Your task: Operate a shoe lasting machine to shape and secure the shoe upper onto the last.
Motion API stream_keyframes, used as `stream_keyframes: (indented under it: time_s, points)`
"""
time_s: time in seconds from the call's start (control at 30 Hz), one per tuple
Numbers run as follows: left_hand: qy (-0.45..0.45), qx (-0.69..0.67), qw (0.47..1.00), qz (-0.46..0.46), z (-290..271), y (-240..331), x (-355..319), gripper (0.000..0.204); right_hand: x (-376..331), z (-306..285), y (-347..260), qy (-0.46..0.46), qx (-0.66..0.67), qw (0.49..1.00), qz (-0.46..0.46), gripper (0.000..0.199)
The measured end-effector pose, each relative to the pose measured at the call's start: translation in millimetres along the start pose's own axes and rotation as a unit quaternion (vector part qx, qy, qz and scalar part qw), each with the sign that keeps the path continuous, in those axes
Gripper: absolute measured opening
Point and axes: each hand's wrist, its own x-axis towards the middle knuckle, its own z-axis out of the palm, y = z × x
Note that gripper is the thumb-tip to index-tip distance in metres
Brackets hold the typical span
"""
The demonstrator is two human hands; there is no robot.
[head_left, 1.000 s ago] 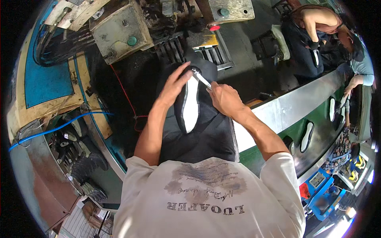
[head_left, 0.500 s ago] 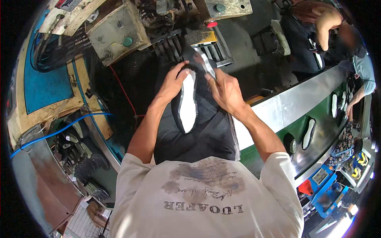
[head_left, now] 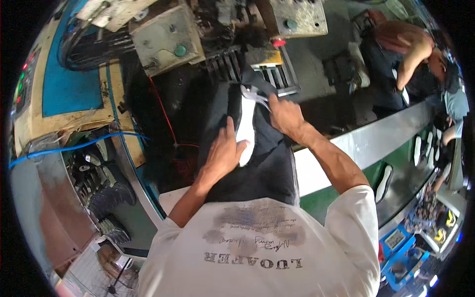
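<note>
**Both hands on a black shoe with a white sole**

Head view: near the frame's centre, the left hand (head_left: 223,154) lies on the black shoe (head_left: 232,123), fingers curled against its white sole (head_left: 246,131). The right hand (head_left: 285,117) (just above and to the right) is clenched on metal pliers (head_left: 254,95) at the shoe's upper end. A grey machine (head_left: 168,37) fills the upper left; a green conveyor (head_left: 396,168) runs along the right.

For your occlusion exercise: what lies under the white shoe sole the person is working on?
Under the white sole sits a black shoe upper, steadied by the left hand. The right hand holds metal pliers at its toe. Whatever is inside the upper is hidden.
</note>
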Motion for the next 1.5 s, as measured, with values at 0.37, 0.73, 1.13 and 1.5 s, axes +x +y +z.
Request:
stream_keyframes:
  time_s: [0.37, 0.73, 1.13, 1.5]
  points:
    - [0.012, -0.662, 0.749, -0.031, 14.0, -79.0, 6.8, 0.096, -129.6, 142.9, 89.3, 0.283, 0.215, 0.913, 0.199, 0.045]
    - [0.315, -0.681, 0.659, -0.052, 5.5, -176.0, -123.1, 0.088, -261.9, 234.3, 242.2, 0.261, -0.094, 0.941, 0.196, 0.052]
    - [0.444, 0.165, 0.577, -0.666, 99.3, -505.1, -451.1, 0.096, -66.0, 114.0, 141.4, 0.286, -0.082, 0.942, -0.158, 0.029]
    - [0.303, 0.06, 0.655, -0.689, 24.7, -612.4, -502.8, 0.092, -62.0, 44.8, 88.1, 0.269, -0.113, 0.93, -0.223, 0.035]
